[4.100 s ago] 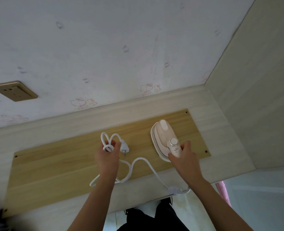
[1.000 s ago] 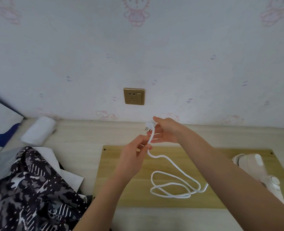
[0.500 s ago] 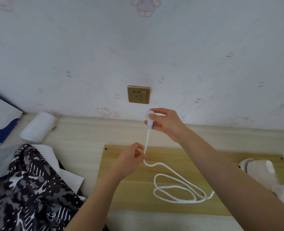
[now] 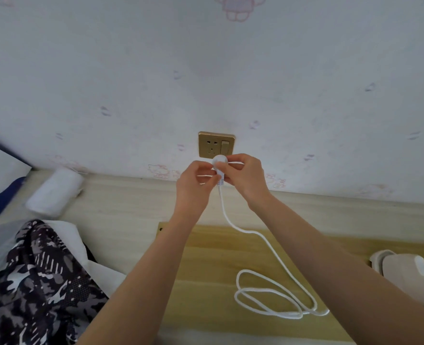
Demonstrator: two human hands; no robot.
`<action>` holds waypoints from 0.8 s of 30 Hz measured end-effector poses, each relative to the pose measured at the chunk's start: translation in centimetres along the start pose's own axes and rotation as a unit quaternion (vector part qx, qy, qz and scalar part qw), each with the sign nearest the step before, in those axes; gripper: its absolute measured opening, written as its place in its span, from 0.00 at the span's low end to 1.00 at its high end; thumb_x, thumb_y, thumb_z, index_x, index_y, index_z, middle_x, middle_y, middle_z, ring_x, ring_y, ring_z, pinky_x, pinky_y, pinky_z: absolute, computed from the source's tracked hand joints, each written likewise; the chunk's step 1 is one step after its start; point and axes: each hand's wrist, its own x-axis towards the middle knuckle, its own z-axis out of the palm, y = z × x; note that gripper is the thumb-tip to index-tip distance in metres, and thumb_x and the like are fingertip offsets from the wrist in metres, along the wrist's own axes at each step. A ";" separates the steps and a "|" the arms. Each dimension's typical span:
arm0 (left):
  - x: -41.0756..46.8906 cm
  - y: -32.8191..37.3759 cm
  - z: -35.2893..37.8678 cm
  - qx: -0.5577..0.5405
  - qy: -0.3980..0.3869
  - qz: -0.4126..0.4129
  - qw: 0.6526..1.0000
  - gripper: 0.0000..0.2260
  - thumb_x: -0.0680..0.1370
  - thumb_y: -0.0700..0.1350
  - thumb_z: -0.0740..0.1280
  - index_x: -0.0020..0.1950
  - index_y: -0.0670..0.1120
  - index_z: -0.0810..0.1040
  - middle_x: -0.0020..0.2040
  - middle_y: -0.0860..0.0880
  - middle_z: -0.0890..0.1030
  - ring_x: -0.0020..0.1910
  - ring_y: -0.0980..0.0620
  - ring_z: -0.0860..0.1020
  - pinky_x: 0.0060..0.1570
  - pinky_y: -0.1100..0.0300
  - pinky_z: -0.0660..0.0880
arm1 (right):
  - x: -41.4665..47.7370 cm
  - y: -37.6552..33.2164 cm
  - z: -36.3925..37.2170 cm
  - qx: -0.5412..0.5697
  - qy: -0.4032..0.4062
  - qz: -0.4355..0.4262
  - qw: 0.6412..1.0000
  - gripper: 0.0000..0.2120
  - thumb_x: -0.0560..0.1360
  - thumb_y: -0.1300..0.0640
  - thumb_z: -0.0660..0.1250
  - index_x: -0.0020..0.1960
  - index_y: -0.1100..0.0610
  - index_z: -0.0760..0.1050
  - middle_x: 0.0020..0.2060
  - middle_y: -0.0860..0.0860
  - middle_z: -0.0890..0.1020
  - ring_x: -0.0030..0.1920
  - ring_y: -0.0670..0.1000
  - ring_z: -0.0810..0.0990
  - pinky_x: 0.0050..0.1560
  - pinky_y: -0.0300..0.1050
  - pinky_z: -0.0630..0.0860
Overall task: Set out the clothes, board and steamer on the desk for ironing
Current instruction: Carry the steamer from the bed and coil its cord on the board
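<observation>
Our left grip [image 4: 196, 178] and right grip [image 4: 246, 178] both pinch the white plug [image 4: 219, 166], raised just below the gold wall socket [image 4: 212, 145]. Its cord [image 4: 275, 255] trails down to loops on the wooden board [image 4: 206, 270] on the worktop [image 4: 121, 202]. The steamer [image 4: 405, 272] lies at the board's right end, with patterned clothes [image 4: 31, 282] at left. Half a second ago the left grip pinched the cord lower down.

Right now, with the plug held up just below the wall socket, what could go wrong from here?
1. The left hand and right hand both pinch the small plug; its prongs are hidden, so fingers might touch them at the wall socket.
2. The cord lies looped on the board; a snag or tug could drag the steamer near the board's right end.
</observation>
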 end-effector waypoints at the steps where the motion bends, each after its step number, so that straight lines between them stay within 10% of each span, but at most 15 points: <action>1: 0.4 -0.1 0.0 -0.004 0.012 -0.007 1.000 0.07 0.74 0.40 0.72 0.49 0.47 0.78 0.45 0.55 0.83 0.44 0.61 0.81 0.46 0.63 0.77 | 0.2 0.0 0.3 0.007 -0.006 0.002 1.000 0.13 0.68 0.55 0.75 0.51 0.55 0.79 0.42 0.51 0.85 0.42 0.47 0.85 0.49 0.47 0.82; 11: 3.2 -1.6 -0.2 -0.055 0.025 -0.061 0.996 0.11 0.72 0.41 0.72 0.50 0.55 0.78 0.45 0.53 0.84 0.44 0.51 0.83 0.54 0.45 0.78 | 2.0 1.2 1.7 -0.009 -0.039 -0.060 0.997 0.09 0.74 0.61 0.69 0.49 0.48 0.81 0.45 0.49 0.85 0.47 0.47 0.84 0.51 0.46 0.81; 24: 4.4 -2.1 0.2 -0.045 0.032 -0.027 0.998 0.14 0.73 0.35 0.70 0.55 0.50 0.79 0.49 0.57 0.83 0.44 0.59 0.82 0.49 0.63 0.77 | 2.5 3.3 3.0 -0.107 0.053 -0.143 0.982 0.10 0.75 0.61 0.67 0.56 0.55 0.78 0.50 0.50 0.82 0.47 0.45 0.81 0.49 0.32 0.75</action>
